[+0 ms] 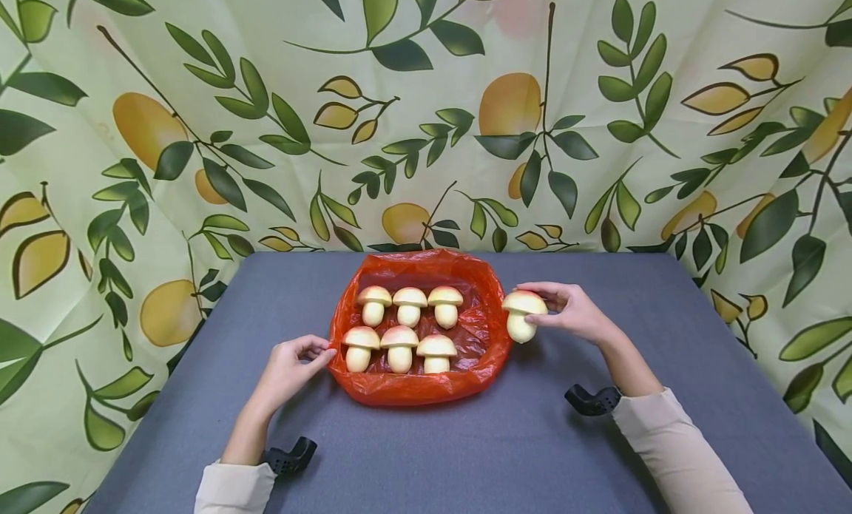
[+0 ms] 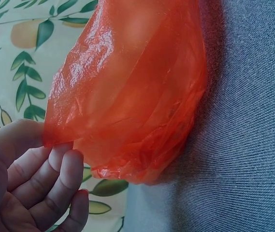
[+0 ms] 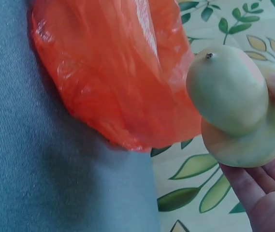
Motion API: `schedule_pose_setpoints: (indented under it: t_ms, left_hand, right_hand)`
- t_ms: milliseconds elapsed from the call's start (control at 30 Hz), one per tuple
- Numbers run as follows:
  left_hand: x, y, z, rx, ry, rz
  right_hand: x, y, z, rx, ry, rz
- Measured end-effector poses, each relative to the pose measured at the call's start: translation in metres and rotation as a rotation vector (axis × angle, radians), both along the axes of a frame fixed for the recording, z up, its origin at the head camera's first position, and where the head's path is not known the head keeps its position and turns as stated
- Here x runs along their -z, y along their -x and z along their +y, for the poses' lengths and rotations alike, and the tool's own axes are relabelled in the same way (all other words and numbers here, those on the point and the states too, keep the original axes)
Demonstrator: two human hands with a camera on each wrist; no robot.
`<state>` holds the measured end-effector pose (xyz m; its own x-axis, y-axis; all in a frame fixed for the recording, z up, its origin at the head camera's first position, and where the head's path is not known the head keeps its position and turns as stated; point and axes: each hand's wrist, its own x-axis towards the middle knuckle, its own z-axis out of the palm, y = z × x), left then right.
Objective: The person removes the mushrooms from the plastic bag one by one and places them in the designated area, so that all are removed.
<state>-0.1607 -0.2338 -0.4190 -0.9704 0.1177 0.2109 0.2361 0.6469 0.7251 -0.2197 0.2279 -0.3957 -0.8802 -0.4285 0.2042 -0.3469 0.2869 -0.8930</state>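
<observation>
A red plastic bag [image 1: 416,390] lies opened wide on the table, its rim rolled out into an oval. Two rows of toy mushrooms [image 1: 400,338], cream with reddish caps, stand inside it. At the bag's left rim, my left hand [image 1: 293,370] pinches the thin plastic between thumb and fingers, as the left wrist view [image 2: 45,179] shows closely. Just outside the right rim, my right hand [image 1: 575,314] grips another toy mushroom [image 1: 521,323] by its cap, stem downward. In the right wrist view this mushroom [image 3: 229,92] shows a small dark spot at its stem end.
The bag rests on a dark grey cloth-covered table [image 1: 426,455]. Behind and along the sides hangs a curtain [image 1: 439,92] printed with leaves and yellow fruit. A black camera mount sits on each wrist, the left one [image 1: 293,457] and the right one [image 1: 592,401].
</observation>
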Motion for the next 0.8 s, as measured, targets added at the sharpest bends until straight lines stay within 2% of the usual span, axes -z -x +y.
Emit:
schedule_pose_setpoints:
  t_ms: [267, 600, 800]
  left_hand:
    - [-0.001, 0.0, 0.0, -0.012, -0.002, -0.028]
    - [-0.001, 0.0, 0.0, -0.011, 0.004, -0.014]
    - [-0.001, -0.001, 0.0, -0.009, 0.001, -0.023]
  right_hand:
    - [0.005, 0.003, 0.008, 0.011, 0.051, -0.028]
    - [0.014, 0.01, 0.02, 0.023, 0.098, -0.054]
    - [0.021, 0.015, 0.023, 0.047, 0.084, -0.074]
